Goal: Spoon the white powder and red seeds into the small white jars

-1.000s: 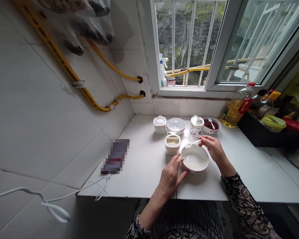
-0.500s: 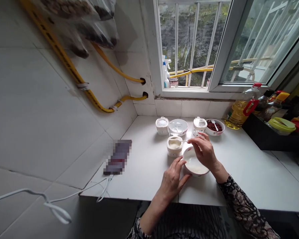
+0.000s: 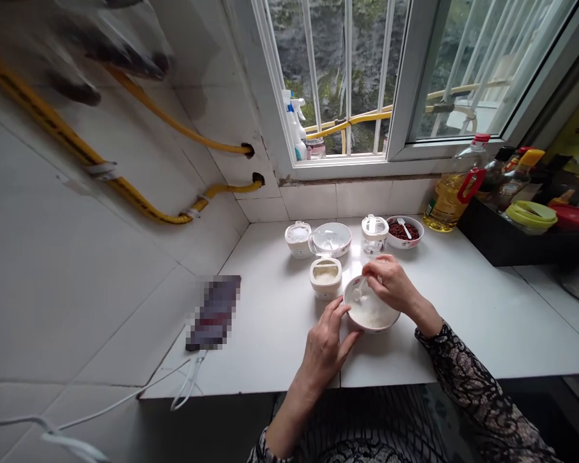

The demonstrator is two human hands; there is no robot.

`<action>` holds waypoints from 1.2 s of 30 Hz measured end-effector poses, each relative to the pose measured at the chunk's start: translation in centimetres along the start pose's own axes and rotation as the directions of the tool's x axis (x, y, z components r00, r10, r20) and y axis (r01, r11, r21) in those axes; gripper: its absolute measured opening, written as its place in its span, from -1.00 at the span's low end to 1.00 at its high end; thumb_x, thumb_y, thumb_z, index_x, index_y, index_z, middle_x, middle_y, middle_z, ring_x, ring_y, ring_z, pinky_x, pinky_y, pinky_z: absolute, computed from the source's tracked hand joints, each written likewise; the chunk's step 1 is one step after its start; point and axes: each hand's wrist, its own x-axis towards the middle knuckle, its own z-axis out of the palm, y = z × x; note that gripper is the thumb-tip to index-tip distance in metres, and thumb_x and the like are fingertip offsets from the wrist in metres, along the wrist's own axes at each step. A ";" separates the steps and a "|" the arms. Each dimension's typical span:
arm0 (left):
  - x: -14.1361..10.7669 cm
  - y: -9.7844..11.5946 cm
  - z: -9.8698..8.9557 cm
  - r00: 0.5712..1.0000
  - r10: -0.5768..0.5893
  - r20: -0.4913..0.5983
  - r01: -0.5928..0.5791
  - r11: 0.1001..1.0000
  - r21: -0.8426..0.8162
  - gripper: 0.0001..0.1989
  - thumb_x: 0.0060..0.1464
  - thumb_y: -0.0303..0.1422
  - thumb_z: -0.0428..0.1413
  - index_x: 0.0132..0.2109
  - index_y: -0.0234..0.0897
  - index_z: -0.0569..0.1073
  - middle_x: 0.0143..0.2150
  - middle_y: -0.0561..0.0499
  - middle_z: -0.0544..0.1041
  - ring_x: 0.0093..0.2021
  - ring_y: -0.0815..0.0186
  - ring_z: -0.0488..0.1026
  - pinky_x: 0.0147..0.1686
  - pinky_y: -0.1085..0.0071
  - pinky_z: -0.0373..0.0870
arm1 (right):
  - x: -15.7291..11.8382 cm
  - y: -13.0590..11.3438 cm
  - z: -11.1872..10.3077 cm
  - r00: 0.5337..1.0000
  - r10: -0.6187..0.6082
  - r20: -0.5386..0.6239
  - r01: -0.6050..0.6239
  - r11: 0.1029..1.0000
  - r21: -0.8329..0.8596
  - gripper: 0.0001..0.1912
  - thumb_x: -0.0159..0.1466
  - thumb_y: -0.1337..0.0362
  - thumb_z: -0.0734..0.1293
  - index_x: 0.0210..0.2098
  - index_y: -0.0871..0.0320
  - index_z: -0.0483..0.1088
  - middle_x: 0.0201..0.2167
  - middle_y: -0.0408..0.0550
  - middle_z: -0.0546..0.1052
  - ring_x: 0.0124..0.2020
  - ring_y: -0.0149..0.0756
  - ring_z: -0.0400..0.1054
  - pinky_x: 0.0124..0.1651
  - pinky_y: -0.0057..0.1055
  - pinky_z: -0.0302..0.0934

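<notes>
My right hand [image 3: 390,281] pinches the handle of a white spoon [image 3: 359,292], whose bowl end is inside a white bowl [image 3: 374,329]. Pale, whitish contents [image 3: 372,314] lie in that bowl. Against its left rim rests my left hand [image 3: 324,341], fingers and thumb curved around the near side to grip it. Just beyond, to the left, stands a cream-coloured jar [image 3: 326,289] with its lid raised and pale stuff inside. Behind it are a second lidded jar [image 3: 298,240], a clear-looking bowl [image 3: 332,239] and a clear-sided jar [image 3: 375,235].
A bowl of dark red grains [image 3: 405,243] with a white spoon stands at the back right. Beside it are an oil bottle [image 3: 448,199] and a black box [image 3: 511,241] of condiments. A blurred-out dark object [image 3: 215,313] and a white cable [image 3: 186,386] lie at the left.
My right hand has moved the spoon from over the cream-coloured jar to inside the white bowl. My left hand still holds the bowl. The camera view has shifted.
</notes>
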 end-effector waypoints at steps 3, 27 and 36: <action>-0.1 0.0 0.0 1.000 -0.002 -0.002 0.002 1.000 -0.002 -0.62 0.24 -0.38 0.11 0.17 -0.24 0.26 0.17 -0.26 0.45 0.16 0.08 0.49 -0.12 0.29 0.61 | 0.0 -0.5 0.7 0.997 -0.008 0.077 -0.002 0.992 0.126 -0.77 0.23 0.48 0.19 -0.38 0.11 0.44 -0.51 -0.15 0.57 -0.41 -0.28 0.41 0.11 -0.17 0.18; -0.3 -0.2 0.3 1.000 -0.024 0.001 0.024 0.999 -0.027 -0.62 0.24 -0.39 0.11 0.17 -0.22 0.25 0.20 -0.26 0.43 0.18 0.07 0.47 -0.10 0.26 0.61 | 0.9 0.7 -1.0 0.787 0.592 0.175 -0.501 0.447 0.741 -0.88 -0.05 0.25 0.34 -0.53 0.18 0.48 -0.70 -0.13 0.50 -0.60 -0.34 0.36 -0.38 -0.36 0.31; 0.0 0.1 0.0 1.000 0.000 -0.007 0.000 1.000 0.007 -0.60 0.21 -0.40 0.12 0.16 -0.23 0.25 0.16 -0.26 0.46 0.14 0.07 0.50 -0.05 0.23 0.58 | 1.7 -2.2 1.3 0.958 0.130 -0.254 -0.029 0.930 0.366 -0.85 0.34 0.26 0.24 -0.27 0.11 0.45 -0.36 -0.04 0.61 -0.32 -0.23 0.50 -0.03 -0.16 0.34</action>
